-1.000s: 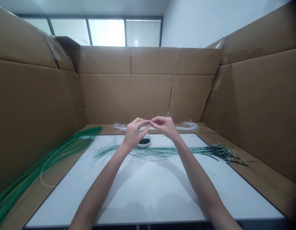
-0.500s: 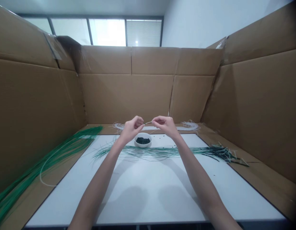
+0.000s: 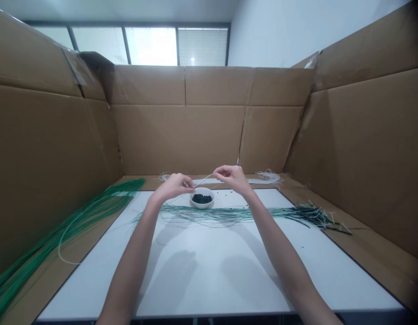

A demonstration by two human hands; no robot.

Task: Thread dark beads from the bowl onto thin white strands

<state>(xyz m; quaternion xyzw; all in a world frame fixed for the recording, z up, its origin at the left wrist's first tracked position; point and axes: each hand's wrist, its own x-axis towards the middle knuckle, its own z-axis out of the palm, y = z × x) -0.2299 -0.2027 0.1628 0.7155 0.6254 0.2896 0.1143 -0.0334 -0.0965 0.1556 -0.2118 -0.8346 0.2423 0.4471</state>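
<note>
L hand (image 3: 172,187) and R hand (image 3: 231,177) each pinch one end of a thin white wire (image 3: 205,180) above a bowl (image 3: 202,206) of black bits (image 3: 202,198), w/ lots of green wires (image 3: 76,230) left in a big pile.

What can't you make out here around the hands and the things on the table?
Head view only:
- The ends of the thin white strand: hidden by the left hand and right hand.
- The dark pieces in the white bowl: too small to tell their shape.
- The green strands at lower left: blurred and cut off by the picture's edge.
- The dark tips of the strand bundle at right: too small to separate.
</note>
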